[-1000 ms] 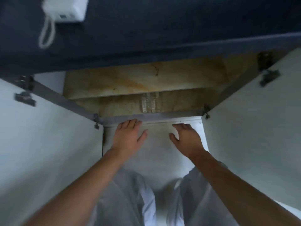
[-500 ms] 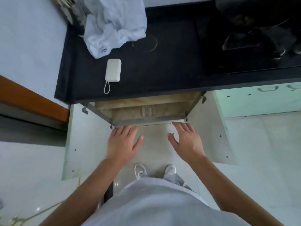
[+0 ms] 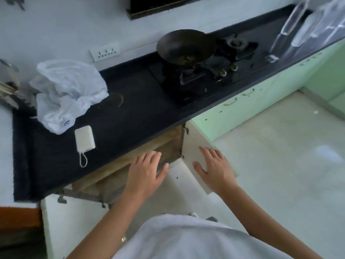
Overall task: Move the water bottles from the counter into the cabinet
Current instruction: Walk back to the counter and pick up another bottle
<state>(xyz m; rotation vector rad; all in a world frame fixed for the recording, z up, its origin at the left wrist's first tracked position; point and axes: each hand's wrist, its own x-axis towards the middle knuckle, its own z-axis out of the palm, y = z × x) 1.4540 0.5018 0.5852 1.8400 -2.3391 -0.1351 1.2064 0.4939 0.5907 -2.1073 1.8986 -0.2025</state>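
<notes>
Left hand (image 3: 145,172) and right hand (image 3: 214,169) hover empty, fingers spread, by the open cabinet (image 3: 168,148); next they should fetch the bottles (image 3: 291,25) far right.

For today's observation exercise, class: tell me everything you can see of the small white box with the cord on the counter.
The small white box is a flat rectangle with rounded corners, smooth and plastic-looking. A white cord loop trails from its near end. It lies flat on the black counter, near the front edge above the open cabinet, close to the crumpled white plastic bag; whether they touch is unclear. Nothing else touches it.
</notes>
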